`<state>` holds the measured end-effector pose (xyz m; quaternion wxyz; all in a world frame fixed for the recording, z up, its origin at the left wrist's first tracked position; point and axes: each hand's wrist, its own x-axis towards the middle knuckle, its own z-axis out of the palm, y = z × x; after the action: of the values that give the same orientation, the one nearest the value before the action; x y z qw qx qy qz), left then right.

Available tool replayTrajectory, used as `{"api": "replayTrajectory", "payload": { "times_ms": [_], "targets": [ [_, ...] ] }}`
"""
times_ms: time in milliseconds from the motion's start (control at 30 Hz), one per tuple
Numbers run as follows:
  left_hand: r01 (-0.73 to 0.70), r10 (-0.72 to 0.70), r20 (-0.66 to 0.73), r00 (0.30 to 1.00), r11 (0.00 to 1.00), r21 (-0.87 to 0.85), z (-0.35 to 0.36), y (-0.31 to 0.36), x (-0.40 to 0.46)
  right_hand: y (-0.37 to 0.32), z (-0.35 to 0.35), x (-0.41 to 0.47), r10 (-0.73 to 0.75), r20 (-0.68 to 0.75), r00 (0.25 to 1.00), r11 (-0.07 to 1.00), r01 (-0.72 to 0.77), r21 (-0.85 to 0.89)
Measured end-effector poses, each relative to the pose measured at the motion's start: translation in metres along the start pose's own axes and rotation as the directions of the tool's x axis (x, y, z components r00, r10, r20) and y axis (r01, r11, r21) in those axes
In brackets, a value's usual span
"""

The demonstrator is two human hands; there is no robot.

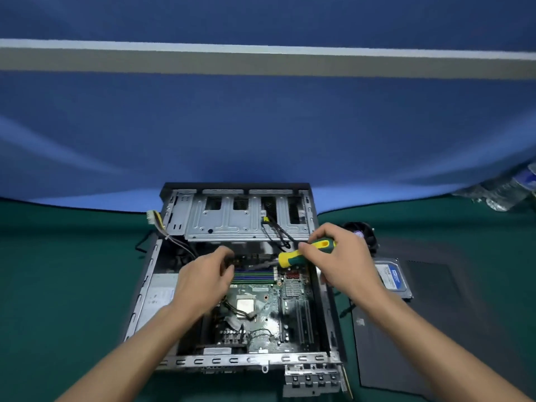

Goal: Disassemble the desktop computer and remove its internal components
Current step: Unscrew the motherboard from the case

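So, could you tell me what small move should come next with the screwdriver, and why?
Probably seat the tip in a screw by the memory slots: the right hand grips the screwdriver, its shaft angled down toward the left hand resting there. The screw itself is hidden.

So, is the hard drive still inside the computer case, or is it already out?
Out. The hard drive lies on the green table, right of the open computer case, beside the dark side panel.
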<state>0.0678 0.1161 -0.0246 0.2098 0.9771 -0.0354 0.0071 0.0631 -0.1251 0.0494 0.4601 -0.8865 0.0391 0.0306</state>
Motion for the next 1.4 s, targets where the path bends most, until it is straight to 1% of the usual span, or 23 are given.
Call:
{"api": "replayTrajectory", "payload": {
  "times_ms": [33, 100, 200, 233, 300, 367, 467, 533, 667, 800, 900, 1033, 1267, 1400],
  "targets": [
    [-0.01, 0.01, 0.002, 1.0, 0.999, 0.032, -0.001, -0.01, 0.001, -0.006, 0.004, 0.001, -0.019, 0.004, 1.0, 0.997, 0.02, -0.073],
    [-0.074, 0.073, 0.01, 0.997, 0.992, 0.098, 0.0, -0.028, 0.002, -0.017, 0.014, 0.003, -0.052, 0.019, 0.998, 0.975, 0.055, -0.216],
    [-0.141, 0.138, 0.029, 0.99, 0.976, 0.167, 0.007, -0.05, 0.006, -0.031, 0.033, 0.002, -0.108, 0.066, 0.992, 0.921, 0.125, -0.368],
    [-0.141, 0.135, 0.047, 0.99, 0.975, 0.173, 0.01, -0.055, 0.007, -0.035, 0.039, 0.001, -0.128, 0.085, 0.988, 0.902, 0.152, -0.403],
    [-0.077, 0.066, 0.089, 0.994, 0.989, 0.129, 0.015, -0.061, 0.009, -0.04, 0.052, -0.002, -0.162, 0.126, 0.979, 0.872, 0.202, -0.446],
    [-0.008, -0.002, 0.098, 0.995, 0.995, 0.099, 0.019, -0.062, 0.011, -0.042, 0.065, -0.005, -0.161, 0.175, 0.971, 0.866, 0.224, -0.447],
    [0.033, -0.046, 0.095, 0.994, 0.99, 0.138, 0.024, -0.062, 0.013, -0.042, 0.084, -0.01, -0.122, 0.262, 0.957, 0.86, 0.234, -0.454],
    [0.043, -0.058, 0.094, 0.994, 0.986, 0.164, 0.025, -0.063, 0.014, -0.04, 0.096, -0.013, -0.113, 0.304, 0.946, 0.85, 0.25, -0.464],
    [0.045, -0.068, 0.094, 0.993, 0.974, 0.224, 0.025, -0.063, 0.015, -0.034, 0.117, -0.019, -0.115, 0.362, 0.925, 0.86, 0.275, -0.429],
    [0.039, -0.065, 0.107, 0.992, 0.971, 0.235, 0.025, -0.063, 0.015, -0.032, 0.132, -0.02, -0.064, 0.412, 0.909, 0.859, 0.26, -0.441],
    [0.031, -0.065, 0.128, 0.99, 0.967, 0.255, 0.026, -0.064, 0.017, -0.031, 0.14, -0.02, -0.037, 0.424, 0.905, 0.864, 0.242, -0.442],
    [0.023, -0.062, 0.148, 0.987, 0.967, 0.252, 0.025, -0.064, 0.017, -0.03, 0.147, -0.019, -0.012, 0.445, 0.896, 0.842, 0.249, -0.478],
    [0.021, -0.057, 0.15, 0.987, 0.972, 0.234, 0.024, -0.063, 0.017, -0.031, 0.153, -0.02, -0.053, 0.485, 0.873, 0.803, 0.326, -0.499],
    [0.019, -0.054, 0.153, 0.987, 0.974, 0.225, 0.023, -0.063, 0.017, -0.032, 0.153, -0.018, -0.047, 0.473, 0.88, 0.813, 0.309, -0.494]
  ]
}}
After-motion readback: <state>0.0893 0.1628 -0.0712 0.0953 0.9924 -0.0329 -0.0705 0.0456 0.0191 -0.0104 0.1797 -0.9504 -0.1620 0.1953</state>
